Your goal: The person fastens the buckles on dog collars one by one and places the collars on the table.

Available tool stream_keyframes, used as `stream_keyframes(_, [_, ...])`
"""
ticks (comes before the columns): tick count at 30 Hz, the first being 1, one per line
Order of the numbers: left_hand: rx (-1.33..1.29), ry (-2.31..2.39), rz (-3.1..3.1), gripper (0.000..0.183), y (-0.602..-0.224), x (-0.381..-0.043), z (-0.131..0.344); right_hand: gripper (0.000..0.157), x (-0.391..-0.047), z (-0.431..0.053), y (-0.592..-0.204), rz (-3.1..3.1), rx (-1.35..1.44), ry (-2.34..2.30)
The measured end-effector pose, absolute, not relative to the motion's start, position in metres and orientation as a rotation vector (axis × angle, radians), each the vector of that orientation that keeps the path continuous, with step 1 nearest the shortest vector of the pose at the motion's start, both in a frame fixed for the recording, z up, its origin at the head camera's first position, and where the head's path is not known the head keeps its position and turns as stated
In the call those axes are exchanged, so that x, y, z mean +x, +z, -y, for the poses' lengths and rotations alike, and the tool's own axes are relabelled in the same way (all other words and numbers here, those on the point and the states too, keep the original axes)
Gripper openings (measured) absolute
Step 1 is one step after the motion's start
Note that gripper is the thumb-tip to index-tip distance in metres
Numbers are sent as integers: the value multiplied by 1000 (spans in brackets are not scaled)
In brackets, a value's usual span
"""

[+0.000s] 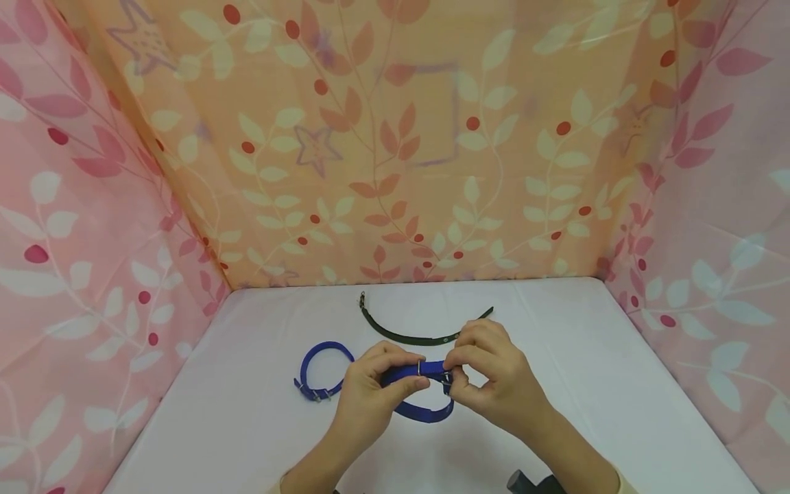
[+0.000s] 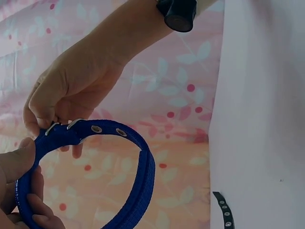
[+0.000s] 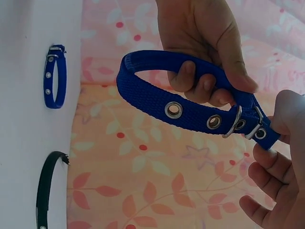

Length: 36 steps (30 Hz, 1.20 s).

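Observation:
Both hands hold a blue collar (image 1: 424, 414) up above the table, its strap closed into a loop. Metal eyelets run along the band, with a buckle (image 3: 256, 128) and a metal ring (image 3: 232, 122) near the strap end. My left hand (image 1: 369, 392) grips the band between thumb and fingers, beside the buckle. On the other side, my right hand (image 1: 501, 374) pinches the strap end (image 3: 269, 138) at the buckle. In the right wrist view, the strap end passes through the buckle.
A second blue collar (image 1: 304, 362), looped and buckled, lies on the white table (image 1: 234, 412) to the left. Behind the hands lies a dark green collar (image 1: 404, 339), open in a curve. Patterned cloth walls (image 1: 401, 137) enclose the back and sides.

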<state>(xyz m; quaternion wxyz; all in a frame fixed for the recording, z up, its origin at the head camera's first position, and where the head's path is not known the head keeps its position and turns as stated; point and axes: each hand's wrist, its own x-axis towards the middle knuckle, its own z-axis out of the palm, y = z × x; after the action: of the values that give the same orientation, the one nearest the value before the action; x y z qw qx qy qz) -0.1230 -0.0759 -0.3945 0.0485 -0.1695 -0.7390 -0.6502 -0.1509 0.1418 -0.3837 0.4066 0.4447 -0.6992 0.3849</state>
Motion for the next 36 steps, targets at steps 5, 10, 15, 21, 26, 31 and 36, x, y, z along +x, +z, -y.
stream_keyframes(5, [-531,-1928,2325,19,-393,-125,78,26,-152,-141,-384,1760,1136,984])
stream_keyframes(10, [-539,-1915,2368,20,-391,-126,79,28,-152,-144,-384,1817,1131,998])
stream_keyframes(15, [-540,-1922,2368,21,-389,-127,81,28,-151,-147,-384,1864,1168,1016])
stream_keyframes(21, [-538,-1950,2334,21,-385,-127,87,19,-150,-148,-385,1907,1150,1042])
stream_keyframes(26, [-521,-1993,2269,22,-381,-128,93,37,-148,-151,-385,2055,1090,1072])
stream_keyframes(31, [-473,-2037,2165,22,-378,-129,98,42,-148,-153,-386,2251,1023,1109])
stream_keyframes(36, [-496,-2089,2066,20,-378,-132,101,27,-149,-152,-388,2312,1005,1089])
